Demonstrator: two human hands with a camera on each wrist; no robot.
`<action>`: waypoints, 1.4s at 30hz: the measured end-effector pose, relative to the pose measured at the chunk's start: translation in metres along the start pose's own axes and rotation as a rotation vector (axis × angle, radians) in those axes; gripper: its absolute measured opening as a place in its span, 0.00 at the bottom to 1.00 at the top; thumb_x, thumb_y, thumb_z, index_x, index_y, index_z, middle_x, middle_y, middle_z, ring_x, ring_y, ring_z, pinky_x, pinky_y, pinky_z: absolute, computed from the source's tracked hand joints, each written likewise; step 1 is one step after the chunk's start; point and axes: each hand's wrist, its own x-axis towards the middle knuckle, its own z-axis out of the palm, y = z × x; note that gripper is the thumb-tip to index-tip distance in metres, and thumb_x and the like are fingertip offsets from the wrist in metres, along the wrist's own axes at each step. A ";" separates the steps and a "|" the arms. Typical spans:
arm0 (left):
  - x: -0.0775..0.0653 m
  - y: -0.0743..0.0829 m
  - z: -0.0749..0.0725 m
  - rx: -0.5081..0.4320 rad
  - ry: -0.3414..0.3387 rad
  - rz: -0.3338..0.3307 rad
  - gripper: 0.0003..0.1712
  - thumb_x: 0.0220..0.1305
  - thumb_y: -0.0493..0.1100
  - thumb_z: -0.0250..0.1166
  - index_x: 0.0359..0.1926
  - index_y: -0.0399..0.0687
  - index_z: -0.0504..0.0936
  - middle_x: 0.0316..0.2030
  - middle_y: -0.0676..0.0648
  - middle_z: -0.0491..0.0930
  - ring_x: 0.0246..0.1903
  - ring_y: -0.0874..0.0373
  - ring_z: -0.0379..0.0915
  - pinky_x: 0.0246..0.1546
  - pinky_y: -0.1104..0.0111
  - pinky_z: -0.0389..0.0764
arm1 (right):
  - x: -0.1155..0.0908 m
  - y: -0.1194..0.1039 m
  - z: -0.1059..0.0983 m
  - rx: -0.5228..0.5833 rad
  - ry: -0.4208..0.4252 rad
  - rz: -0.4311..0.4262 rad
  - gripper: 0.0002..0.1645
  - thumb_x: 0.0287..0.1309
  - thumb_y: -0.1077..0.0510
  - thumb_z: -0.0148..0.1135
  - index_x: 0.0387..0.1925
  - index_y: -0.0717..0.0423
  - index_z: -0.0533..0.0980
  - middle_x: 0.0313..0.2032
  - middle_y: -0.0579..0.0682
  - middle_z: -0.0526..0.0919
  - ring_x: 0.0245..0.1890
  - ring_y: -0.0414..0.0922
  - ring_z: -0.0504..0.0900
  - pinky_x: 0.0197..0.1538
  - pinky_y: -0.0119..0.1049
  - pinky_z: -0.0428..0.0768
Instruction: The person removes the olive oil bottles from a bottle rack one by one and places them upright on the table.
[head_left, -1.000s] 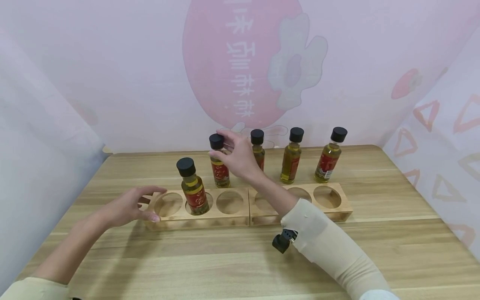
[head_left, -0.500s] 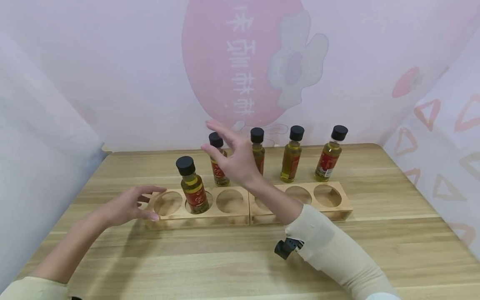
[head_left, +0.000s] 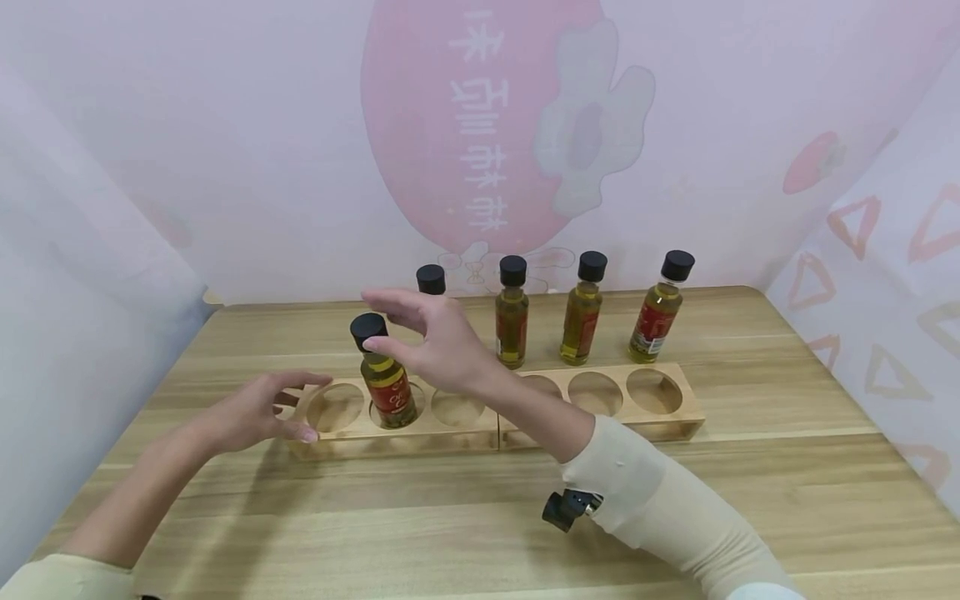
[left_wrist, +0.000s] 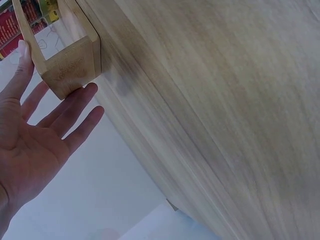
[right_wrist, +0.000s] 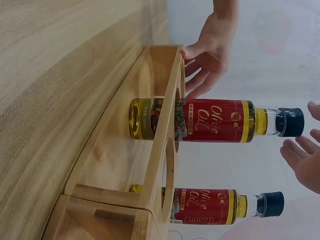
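An olive oil bottle point(head_left: 390, 393) with a red label and black cap stands in the middle hole of the left wooden bottle rack point(head_left: 408, 444). My right hand point(head_left: 446, 346) is at its cap, thumb and fingers spread; in the right wrist view a gap shows between the fingertips point(right_wrist: 290, 150) and the cap. My left hand point(head_left: 251, 412) holds the left end of that rack, thumb at the front corner and fingers at the end and back. Behind the rack a second olive oil bottle point(head_left: 431, 280) is mostly hidden by my right hand in the head view.
A second wooden rack point(head_left: 678, 429) adjoins the first on its right, its visible holes bare. Several more oil bottles stand behind it, at left point(head_left: 512, 321), middle point(head_left: 582, 329) and right point(head_left: 656, 325). A printed curtain point(head_left: 300, 167) hangs behind the table.
My right hand has moved from the back-row bottle leftward and forward to the cap of the bottle in the rack. The left hand and the bottles have kept their places.
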 end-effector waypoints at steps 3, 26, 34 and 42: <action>0.000 0.000 0.000 -0.004 -0.001 -0.001 0.44 0.56 0.41 0.79 0.68 0.27 0.70 0.64 0.23 0.71 0.52 0.26 0.79 0.50 0.34 0.80 | 0.001 0.000 0.002 0.047 -0.004 0.045 0.30 0.65 0.67 0.69 0.67 0.66 0.74 0.64 0.61 0.80 0.62 0.48 0.82 0.63 0.29 0.78; 0.000 -0.001 0.000 0.002 -0.008 -0.008 0.44 0.57 0.46 0.79 0.68 0.28 0.71 0.65 0.24 0.72 0.53 0.26 0.78 0.51 0.34 0.80 | 0.012 0.006 0.011 0.041 0.024 0.159 0.25 0.60 0.70 0.71 0.60 0.68 0.80 0.57 0.63 0.84 0.52 0.50 0.88 0.52 0.28 0.85; -0.001 -0.003 -0.002 -0.001 -0.007 -0.010 0.45 0.57 0.47 0.80 0.68 0.29 0.71 0.65 0.25 0.72 0.53 0.27 0.79 0.51 0.34 0.80 | 0.012 0.005 0.010 0.064 0.032 0.165 0.25 0.59 0.71 0.72 0.59 0.69 0.80 0.56 0.63 0.85 0.51 0.49 0.89 0.51 0.29 0.85; 0.000 -0.001 -0.001 0.010 -0.014 -0.010 0.43 0.58 0.44 0.79 0.68 0.28 0.71 0.65 0.25 0.72 0.54 0.25 0.77 0.51 0.33 0.80 | 0.012 0.002 0.010 0.096 0.041 0.157 0.25 0.59 0.71 0.72 0.59 0.70 0.80 0.54 0.64 0.85 0.51 0.50 0.89 0.51 0.29 0.86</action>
